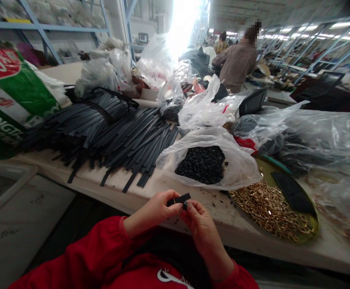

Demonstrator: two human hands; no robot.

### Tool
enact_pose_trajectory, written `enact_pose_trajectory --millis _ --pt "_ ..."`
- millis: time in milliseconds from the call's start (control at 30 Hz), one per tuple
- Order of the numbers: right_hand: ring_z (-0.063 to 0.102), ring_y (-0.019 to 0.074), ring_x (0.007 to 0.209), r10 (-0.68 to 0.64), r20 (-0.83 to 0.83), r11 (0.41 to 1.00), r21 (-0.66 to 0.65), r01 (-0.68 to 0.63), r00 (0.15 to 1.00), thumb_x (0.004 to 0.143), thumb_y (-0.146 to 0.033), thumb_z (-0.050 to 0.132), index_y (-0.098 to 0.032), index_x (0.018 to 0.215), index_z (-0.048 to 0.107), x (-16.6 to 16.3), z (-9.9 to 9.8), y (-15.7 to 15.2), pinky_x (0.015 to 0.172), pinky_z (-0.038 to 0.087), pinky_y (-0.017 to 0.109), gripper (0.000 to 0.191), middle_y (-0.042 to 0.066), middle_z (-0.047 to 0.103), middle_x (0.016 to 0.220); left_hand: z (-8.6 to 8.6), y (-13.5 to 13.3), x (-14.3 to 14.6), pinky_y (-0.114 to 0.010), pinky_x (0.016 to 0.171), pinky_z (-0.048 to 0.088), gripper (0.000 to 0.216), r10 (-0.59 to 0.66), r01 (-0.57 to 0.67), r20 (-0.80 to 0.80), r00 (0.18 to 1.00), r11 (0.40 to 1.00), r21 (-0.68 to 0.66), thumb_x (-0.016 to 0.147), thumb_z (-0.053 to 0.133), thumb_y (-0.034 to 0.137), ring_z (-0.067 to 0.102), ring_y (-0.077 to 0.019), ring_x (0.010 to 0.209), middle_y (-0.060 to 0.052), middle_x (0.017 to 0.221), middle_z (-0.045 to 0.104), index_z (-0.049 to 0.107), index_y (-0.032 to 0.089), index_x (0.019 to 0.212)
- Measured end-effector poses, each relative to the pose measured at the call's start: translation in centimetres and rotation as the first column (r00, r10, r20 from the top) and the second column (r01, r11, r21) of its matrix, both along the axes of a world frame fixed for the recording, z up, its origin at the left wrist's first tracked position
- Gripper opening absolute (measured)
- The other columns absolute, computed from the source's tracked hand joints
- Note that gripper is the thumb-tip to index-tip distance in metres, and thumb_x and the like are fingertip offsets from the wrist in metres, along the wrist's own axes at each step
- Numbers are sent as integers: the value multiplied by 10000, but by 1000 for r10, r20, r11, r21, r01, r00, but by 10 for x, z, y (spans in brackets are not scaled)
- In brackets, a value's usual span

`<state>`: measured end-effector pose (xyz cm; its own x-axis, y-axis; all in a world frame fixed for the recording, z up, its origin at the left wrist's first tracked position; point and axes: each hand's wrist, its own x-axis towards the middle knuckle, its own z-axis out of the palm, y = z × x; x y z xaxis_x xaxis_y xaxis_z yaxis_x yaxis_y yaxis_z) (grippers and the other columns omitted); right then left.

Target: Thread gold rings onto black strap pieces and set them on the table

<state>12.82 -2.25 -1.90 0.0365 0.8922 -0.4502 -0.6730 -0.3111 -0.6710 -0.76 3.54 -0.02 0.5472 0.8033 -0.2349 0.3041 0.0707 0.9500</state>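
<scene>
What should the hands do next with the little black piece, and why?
Perhaps fit the small black piece onto the black strip: the right hand pinches it close by the strip, which the left hand holds.

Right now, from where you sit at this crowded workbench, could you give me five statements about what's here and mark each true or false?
1. The person's bare left hand holds a short, flat black strip. True.
2. The person's bare right hand lies flat on the bench. False: the right hand pinches a small black piece close to the strip.
3. A round yellow-green tray holds many small gold-coloured metal pieces. True.
4. The open, translucent plastic bag holds small white pieces. False: the bag holds small black pieces.
5. A pile of long, flat black strips lies left of that bag in the picture. True.
</scene>
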Motion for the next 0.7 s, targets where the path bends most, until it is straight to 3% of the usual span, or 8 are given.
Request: enact_pose_trajectory --millis 167,267,467,533,700 --pt "551 61 582 -2 -34 1000 -8 1 999 628 -288 743 -176 717 641 -4 -1 -1 583 445 163 175 -27 645 662 2 0 -1 -199 569 413 171 -2 3 24 1000 999 -50 744 523 260 536 -115 632 10 705 606 579 133 845" --pt "561 80 601 16 -1 1000 -20 -16 1000 626 -307 740 -173 713 636 -4 -2 -3 621 456 198 191 -22 644 670 4 -1 -2 -195 557 400 171 -5 4 -30 1000 1000 -10 743 521 266 527 -112 614 12 684 603 588 131 825" --pt "538 113 632 93 365 989 71 -127 926 648 -325 716 -177 770 636 1 -3 -7 629 416 228 208 -13 633 705 4 -7 -1 -199 534 347 158 11 41 -232 973 975 219 759 502 273 523 -120 603 10 668 612 602 159 799" --pt "516 113 622 108 418 982 96 -163 902 660 -333 704 -174 743 624 3 -3 -8 616 397 225 197 -19 608 668 4 -9 1 -207 534 335 155 33 51 -295 955 960 275 759 493 261 525 -126 608 2 685 617 605 166 810" --pt "462 90 603 159 353 977 76 -198 922 690 -330 680 -170 712 581 8 -8 -10 596 362 204 189 -40 551 633 3 -13 6 -208 527 319 164 14 66 -304 952 965 253 763 485 280 522 -127 608 4 683 614 602 170 797"
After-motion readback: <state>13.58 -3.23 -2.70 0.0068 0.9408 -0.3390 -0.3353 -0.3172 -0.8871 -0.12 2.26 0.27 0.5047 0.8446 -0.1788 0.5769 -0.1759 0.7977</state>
